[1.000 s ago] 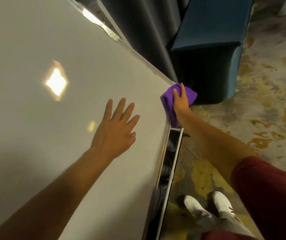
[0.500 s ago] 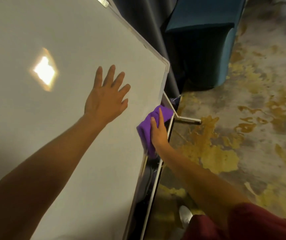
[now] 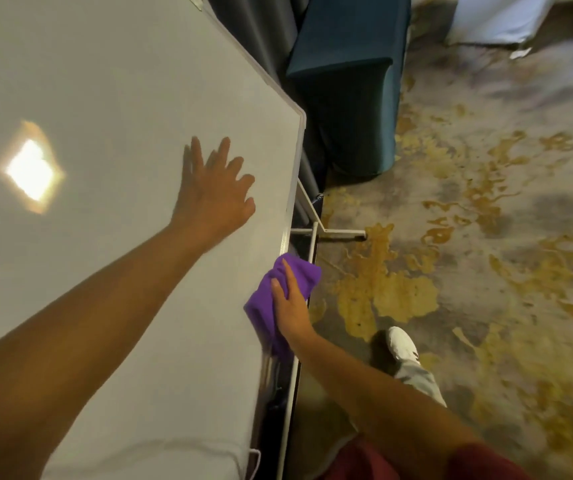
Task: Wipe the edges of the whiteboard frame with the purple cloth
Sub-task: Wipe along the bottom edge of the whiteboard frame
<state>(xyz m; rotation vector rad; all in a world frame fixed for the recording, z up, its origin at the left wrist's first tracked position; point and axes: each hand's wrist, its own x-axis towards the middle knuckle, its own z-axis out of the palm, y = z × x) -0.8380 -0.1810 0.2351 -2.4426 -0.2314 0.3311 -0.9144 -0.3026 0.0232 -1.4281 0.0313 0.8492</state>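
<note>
A large whiteboard [image 3: 111, 98] fills the left of the head view, its pale frame edge [image 3: 293, 188] running down the right side to the marker tray [image 3: 286, 403]. My left hand [image 3: 214, 192] lies flat on the board face with fingers spread. My right hand [image 3: 290, 303] presses a purple cloth [image 3: 266, 306] against the frame's right edge, just below the stand's crossbar. The cloth wraps over the edge and hides that stretch of frame.
A white metal stand leg [image 3: 342, 233] sticks out rightward onto the patterned carpet [image 3: 485, 237]. A dark teal upholstered seat [image 3: 347, 81] stands close behind the board's corner, with grey curtains [image 3: 260, 32] beside it. My white shoe [image 3: 402, 346] is near the tray.
My right hand has slid the purple cloth down the right frame edge from the corner to below the stand's crossbar. My left hand has stayed flat on the board.
</note>
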